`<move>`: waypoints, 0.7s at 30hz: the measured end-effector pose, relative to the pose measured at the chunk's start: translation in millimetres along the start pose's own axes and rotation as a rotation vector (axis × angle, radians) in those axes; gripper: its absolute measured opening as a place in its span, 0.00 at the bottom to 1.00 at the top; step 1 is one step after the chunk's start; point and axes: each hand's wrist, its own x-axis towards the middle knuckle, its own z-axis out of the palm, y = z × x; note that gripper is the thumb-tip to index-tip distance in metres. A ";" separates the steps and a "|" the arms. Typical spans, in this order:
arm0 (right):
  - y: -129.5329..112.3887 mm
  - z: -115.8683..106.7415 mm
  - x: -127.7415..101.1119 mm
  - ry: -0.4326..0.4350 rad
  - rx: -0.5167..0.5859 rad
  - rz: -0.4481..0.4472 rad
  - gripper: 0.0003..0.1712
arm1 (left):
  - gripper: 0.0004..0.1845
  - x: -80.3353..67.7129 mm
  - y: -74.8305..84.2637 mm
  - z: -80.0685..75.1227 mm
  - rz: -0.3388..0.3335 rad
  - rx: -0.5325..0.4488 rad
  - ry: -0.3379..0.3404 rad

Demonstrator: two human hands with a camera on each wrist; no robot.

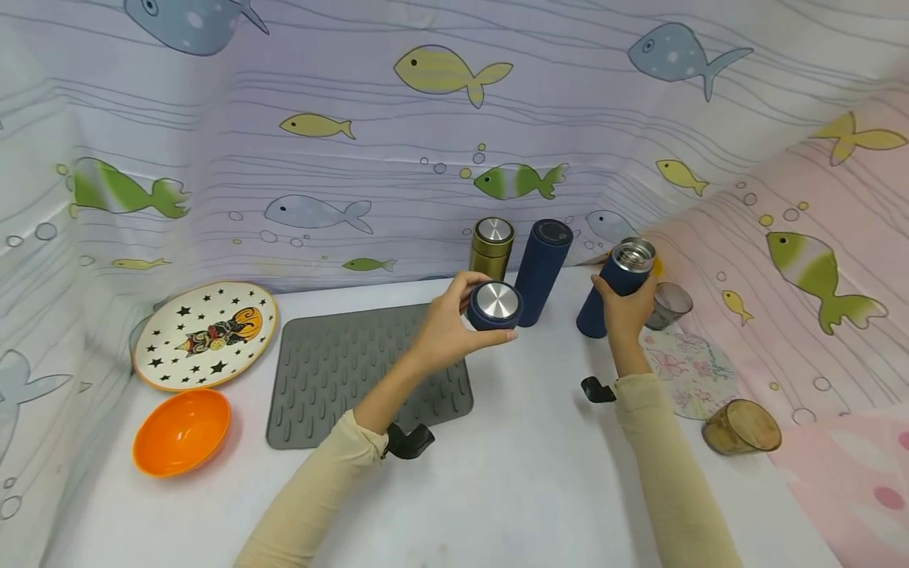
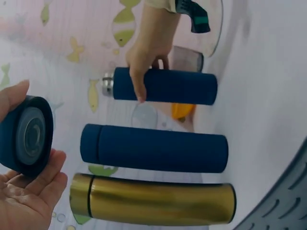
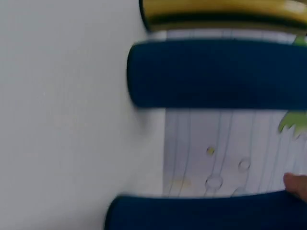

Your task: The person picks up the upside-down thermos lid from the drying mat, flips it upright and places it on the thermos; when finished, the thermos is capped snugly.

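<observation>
Bare white tabletop [image 1: 525, 465] left free between forearms and in front. Back centre blocked by gold flask [image 1: 491, 246] and capped navy flask [image 1: 542, 270], standing close together. Left side taken by grey mat [image 1: 341, 371], star plate [image 1: 206, 333], orange bowl [image 1: 181, 431]; right by glass [image 1: 669, 304], wooden cup [image 1: 742, 427].

We've got the dark blue cap [image 1: 495, 305] off and up in the air, its brushed steel top face turned up toward us, its hollow underside showing rings in the left wrist view. Over to the right stands the open blue flask [image 1: 615, 287] on the white table, matte navy body, bare steel threaded neck uncovered, leaning a touch to the right, just beside a second capped blue flask.
</observation>
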 end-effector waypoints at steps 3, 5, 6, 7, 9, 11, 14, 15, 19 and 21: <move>-4.7 -0.7 -19.6 -0.023 0.025 -0.061 0.51 | 0.41 1.7 3.4 2.8 0.029 -0.040 0.025; -12.1 -1.9 -42.7 -0.066 0.037 -0.118 0.49 | 0.42 1.8 5.0 3.3 0.050 -0.063 0.042; -16.8 -2.2 -55.7 -0.097 0.048 -0.143 0.48 | 0.42 1.7 6.1 3.5 0.061 -0.075 0.051; -20.5 -2.6 -69.0 -0.132 0.061 -0.167 0.47 | 0.41 1.3 7.4 4.4 0.068 -0.084 0.054; -28.2 -2.6 -95.0 -0.200 0.076 -0.201 0.45 | 0.41 0.8 10.3 7.0 0.082 -0.092 0.056; -34.6 -1.3 -117.4 -0.269 0.092 -0.229 0.44 | 0.40 1.1 12.9 11.4 0.096 -0.098 0.052; -43.8 0.7 -144.0 -0.351 0.119 -0.252 0.42 | 0.40 3.4 15.5 20.9 0.119 -0.115 0.039; -47.4 0.6 -150.9 -0.364 0.115 -0.259 0.41 | 0.40 4.8 15.4 24.5 0.122 -0.114 0.032; -58.5 0.8 -167.8 -0.379 0.106 -0.254 0.38 | 0.40 11.9 10.7 38.4 0.102 -0.104 0.010; -53.4 3.1 -168.5 -0.377 0.106 -0.247 0.38 | 0.40 15.2 7.2 43.9 0.083 -0.094 0.005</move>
